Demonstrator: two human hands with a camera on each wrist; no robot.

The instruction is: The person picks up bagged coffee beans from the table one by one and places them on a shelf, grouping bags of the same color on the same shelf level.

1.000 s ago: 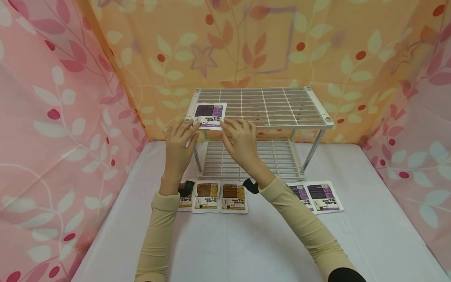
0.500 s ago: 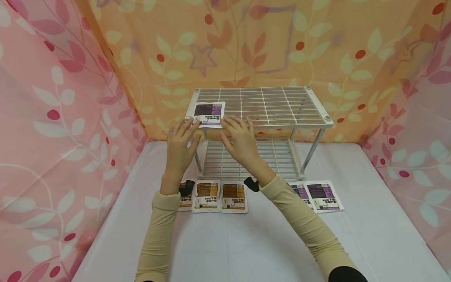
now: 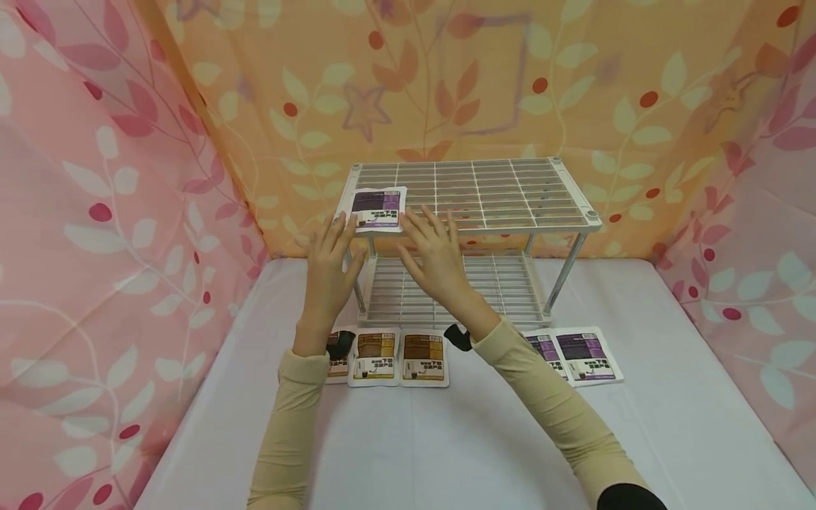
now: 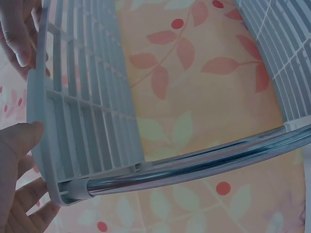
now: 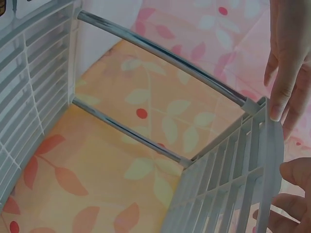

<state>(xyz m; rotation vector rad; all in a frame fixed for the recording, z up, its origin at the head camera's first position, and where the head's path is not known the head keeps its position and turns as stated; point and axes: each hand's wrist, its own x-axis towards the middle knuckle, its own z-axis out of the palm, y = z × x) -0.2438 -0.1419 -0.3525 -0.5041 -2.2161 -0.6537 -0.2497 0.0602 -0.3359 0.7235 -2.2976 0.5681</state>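
1. Work surface: a white tabletop (image 3: 446, 453) fills the lower half of the head view. Cloth walls close it in on 3 sides: pink leaf-print cloth (image 3: 95, 248) at the left and right edges of the frame, orange leaf-print cloth (image 3: 446, 78) across the top centre.
2. Rack: a white 2-tier rack (image 3: 510, 191) with chrome legs stands at frame centre, against the orange cloth. Both tiers are slatted grids.
3. Purple packet (image 3: 376, 210): lies flat on the upper tier, at its front left corner, just above the fingertips of both hands.
4. Left hand (image 3: 328, 265): held in front of the rack's front left corner, fingers straight and spread, grasping nothing. In the left wrist view, the thumb lies against the tier's front edge.
5. Right hand (image 3: 436, 255): held just right of the purple packet, fingers extended and released, tips at the front edge of the upper tier. It grasps nothing.
6. Brown packets (image 3: 398, 358): lie side by side on the tabletop at lower centre, between the 2 forearms, in front of the rack.
7. Purple packets on the table (image 3: 583, 356): 2 overlap at lower right of centre, right of the right forearm.
8. Both forearms wear beige sleeves (image 3: 548, 404).
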